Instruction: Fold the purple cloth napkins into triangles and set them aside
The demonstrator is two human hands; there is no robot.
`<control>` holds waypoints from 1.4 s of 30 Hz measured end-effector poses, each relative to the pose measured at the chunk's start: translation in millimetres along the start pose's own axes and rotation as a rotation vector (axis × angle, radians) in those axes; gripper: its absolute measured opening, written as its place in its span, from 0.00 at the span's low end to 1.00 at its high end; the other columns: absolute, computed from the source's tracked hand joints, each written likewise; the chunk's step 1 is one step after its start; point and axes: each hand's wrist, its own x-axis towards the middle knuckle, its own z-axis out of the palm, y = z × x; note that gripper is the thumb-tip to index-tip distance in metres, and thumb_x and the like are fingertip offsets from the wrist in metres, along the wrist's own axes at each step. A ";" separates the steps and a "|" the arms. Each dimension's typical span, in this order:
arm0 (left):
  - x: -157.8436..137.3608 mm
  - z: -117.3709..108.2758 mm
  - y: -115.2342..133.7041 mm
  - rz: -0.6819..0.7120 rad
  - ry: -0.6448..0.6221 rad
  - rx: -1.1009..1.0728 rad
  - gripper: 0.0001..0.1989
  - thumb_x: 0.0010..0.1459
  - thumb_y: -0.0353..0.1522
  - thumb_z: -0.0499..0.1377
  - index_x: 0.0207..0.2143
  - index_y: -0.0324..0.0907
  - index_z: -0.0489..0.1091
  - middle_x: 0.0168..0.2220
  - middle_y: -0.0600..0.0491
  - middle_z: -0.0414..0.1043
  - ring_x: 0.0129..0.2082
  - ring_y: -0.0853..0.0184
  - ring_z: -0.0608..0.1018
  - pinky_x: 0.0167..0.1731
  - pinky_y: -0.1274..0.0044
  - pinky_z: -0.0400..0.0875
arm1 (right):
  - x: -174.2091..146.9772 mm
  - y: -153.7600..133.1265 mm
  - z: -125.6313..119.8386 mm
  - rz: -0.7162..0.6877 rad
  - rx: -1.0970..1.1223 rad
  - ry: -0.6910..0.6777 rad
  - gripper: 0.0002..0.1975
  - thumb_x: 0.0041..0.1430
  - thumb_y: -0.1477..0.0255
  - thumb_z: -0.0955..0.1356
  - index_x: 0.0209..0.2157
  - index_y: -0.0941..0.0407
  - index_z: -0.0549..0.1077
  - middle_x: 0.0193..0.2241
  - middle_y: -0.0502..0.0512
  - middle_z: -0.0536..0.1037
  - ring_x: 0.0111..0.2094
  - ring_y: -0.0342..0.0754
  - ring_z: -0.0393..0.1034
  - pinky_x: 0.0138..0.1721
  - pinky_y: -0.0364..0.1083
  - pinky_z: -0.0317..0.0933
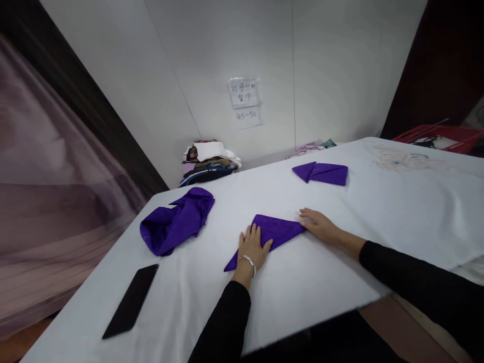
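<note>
A purple cloth napkin (280,229), folded into a flat triangle, lies in front of me on the white-covered table (302,282). My left hand (253,252), with a silver bangle at the wrist, rests flat on its left part, fingers spread. At the triangle's right tip is my right hand (319,226), its fingers stretched out and the thumb side at the corner. Farther back sits a second purple napkin (328,173), folded narrow with a pointed left end. A crumpled heap of purple cloth (177,222) lies on the left.
A dark flat slab (131,301) lies at the table's left side. Behind the far edge are a stack of folded clothes (209,164) and more fabric (312,148). A red basket (438,136) stands at the far right. Handwritten paper signs (245,101) hang on the wall.
</note>
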 end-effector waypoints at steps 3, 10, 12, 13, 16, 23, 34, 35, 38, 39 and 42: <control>0.1 1.2 -0.6 0.002 0.002 -0.004 0.37 0.58 0.52 0.33 0.62 0.38 0.45 0.64 0.49 0.40 0.63 0.59 0.42 0.60 0.62 0.39 | -7.4 7.2 -1.7 0.013 0.035 -0.033 0.16 0.53 0.59 0.63 0.39 0.53 0.71 0.54 0.57 0.66 0.59 0.55 0.51 0.56 0.55 0.48; 0.3 3.0 -1.2 -0.001 0.015 -0.023 0.38 0.57 0.52 0.32 0.62 0.38 0.45 0.65 0.50 0.40 0.64 0.60 0.42 0.60 0.62 0.38 | -7.7 13.8 -9.9 -0.037 0.047 -0.144 0.13 0.51 0.59 0.65 0.34 0.53 0.70 0.56 0.57 0.63 0.61 0.57 0.44 0.57 0.61 0.37; -0.1 2.3 -1.0 -0.002 0.008 -0.027 0.38 0.57 0.53 0.32 0.62 0.38 0.45 0.65 0.50 0.40 0.64 0.60 0.42 0.60 0.62 0.38 | -7.8 12.6 -10.7 -0.054 0.081 -0.147 0.13 0.51 0.59 0.65 0.34 0.53 0.70 0.57 0.57 0.61 0.61 0.57 0.43 0.57 0.61 0.38; -0.3 1.8 -0.9 -0.001 0.005 -0.028 0.38 0.57 0.53 0.32 0.62 0.38 0.45 0.65 0.50 0.40 0.64 0.60 0.42 0.60 0.62 0.38 | -7.9 12.3 -10.9 -0.063 0.090 -0.152 0.13 0.51 0.58 0.65 0.34 0.53 0.70 0.58 0.57 0.61 0.61 0.57 0.43 0.58 0.61 0.38; -0.6 0.6 -0.4 -0.001 -0.004 -0.029 0.38 0.57 0.53 0.32 0.62 0.38 0.45 0.65 0.50 0.39 0.64 0.61 0.41 0.60 0.62 0.38 | -7.9 12.9 -10.4 -0.081 0.062 -0.180 0.13 0.52 0.58 0.65 0.33 0.52 0.70 0.57 0.57 0.61 0.62 0.56 0.42 0.58 0.60 0.35; -0.5 1.5 -1.3 -0.002 -0.003 -0.019 0.37 0.58 0.52 0.33 0.62 0.39 0.44 0.65 0.50 0.39 0.64 0.60 0.41 0.60 0.62 0.39 | -5.5 13.3 -11.9 -0.056 -0.032 -0.223 0.13 0.51 0.58 0.65 0.31 0.52 0.70 0.58 0.56 0.61 0.62 0.55 0.43 0.58 0.60 0.36; -0.5 1.7 -1.4 0.000 -0.001 -0.049 0.37 0.57 0.52 0.33 0.62 0.39 0.45 0.65 0.50 0.39 0.64 0.60 0.42 0.60 0.62 0.38 | -8.0 16.0 -15.4 -0.081 -0.022 -0.217 0.13 0.53 0.60 0.64 0.36 0.53 0.71 0.58 0.58 0.60 0.62 0.56 0.42 0.58 0.59 0.37; -0.6 1.5 -1.2 -0.002 -0.004 -0.050 0.37 0.57 0.52 0.33 0.62 0.40 0.45 0.65 0.50 0.39 0.64 0.60 0.42 0.60 0.62 0.38 | -8.2 16.8 -15.5 -0.094 -0.008 -0.206 0.13 0.53 0.60 0.63 0.35 0.53 0.71 0.58 0.58 0.61 0.62 0.56 0.42 0.58 0.59 0.39; -0.7 1.5 -1.1 -0.006 -0.005 -0.050 0.37 0.57 0.52 0.34 0.62 0.40 0.45 0.65 0.51 0.39 0.64 0.61 0.42 0.60 0.63 0.38 | -8.3 18.1 -15.5 -0.117 0.042 -0.171 0.16 0.53 0.58 0.63 0.39 0.52 0.71 0.58 0.57 0.61 0.62 0.55 0.42 0.58 0.58 0.42; -0.7 1.5 -1.1 -0.005 -0.004 -0.049 0.37 0.57 0.52 0.34 0.62 0.40 0.45 0.65 0.51 0.39 0.64 0.61 0.42 0.60 0.63 0.39 | -8.1 17.9 -15.4 -0.114 0.053 -0.168 0.17 0.53 0.57 0.63 0.40 0.52 0.71 0.58 0.57 0.61 0.62 0.55 0.42 0.58 0.59 0.41; -0.8 1.4 -1.2 -0.002 -0.001 -0.050 0.37 0.58 0.52 0.34 0.62 0.40 0.44 0.65 0.50 0.40 0.64 0.60 0.42 0.60 0.63 0.39 | -7.1 15.1 -14.4 -0.090 0.059 -0.191 0.17 0.53 0.56 0.63 0.37 0.51 0.72 0.58 0.55 0.61 0.62 0.56 0.42 0.59 0.60 0.38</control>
